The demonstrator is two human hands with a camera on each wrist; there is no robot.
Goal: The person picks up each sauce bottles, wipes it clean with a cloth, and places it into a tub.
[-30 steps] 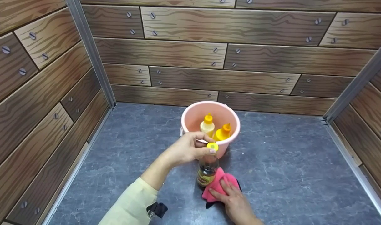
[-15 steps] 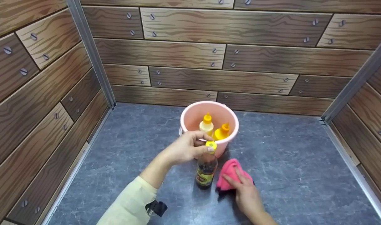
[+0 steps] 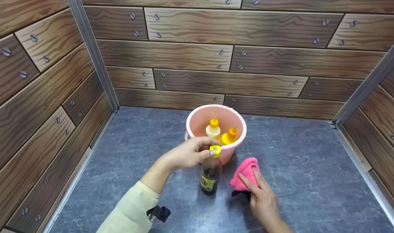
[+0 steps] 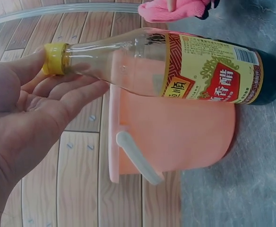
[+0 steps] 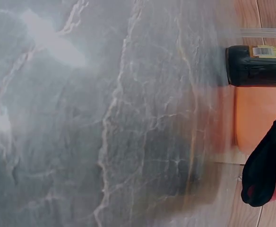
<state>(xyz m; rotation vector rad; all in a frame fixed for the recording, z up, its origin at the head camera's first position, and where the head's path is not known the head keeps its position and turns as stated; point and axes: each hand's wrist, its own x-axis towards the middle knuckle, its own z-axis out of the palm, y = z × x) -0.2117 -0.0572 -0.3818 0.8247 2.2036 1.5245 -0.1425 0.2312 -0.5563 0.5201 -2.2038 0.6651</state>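
Observation:
My left hand (image 3: 189, 153) pinches the yellow cap (image 4: 56, 58) of a glass vinegar bottle (image 3: 210, 176) between thumb and fingers. Dark liquid fills the bottle's lower part, and a yellow and red label (image 4: 213, 71) wraps its side. The bottle stands nearly upright in front of the bucket; whether its base touches the surface I cannot tell. To its right, my right hand (image 3: 265, 199) grips a pink cloth (image 3: 245, 174) with a black underside (image 5: 261, 175), apart from the bottle. Only a sliver of that hand shows in the right wrist view.
Behind the bottle stands a pink bucket (image 3: 237, 142) with a white handle (image 4: 139, 158). Inside it are a cream squeeze bottle (image 3: 213, 131) and a yellow squeeze bottle (image 3: 228, 139), both with orange-yellow caps. Wood-print walls (image 3: 190, 55) enclose the grey marbled surface (image 3: 313, 168).
The cloth, in my right hand, has left the bottle's side and moved right and slightly farther away. The bottle has shifted slightly left, its cap still pinched by my left hand.

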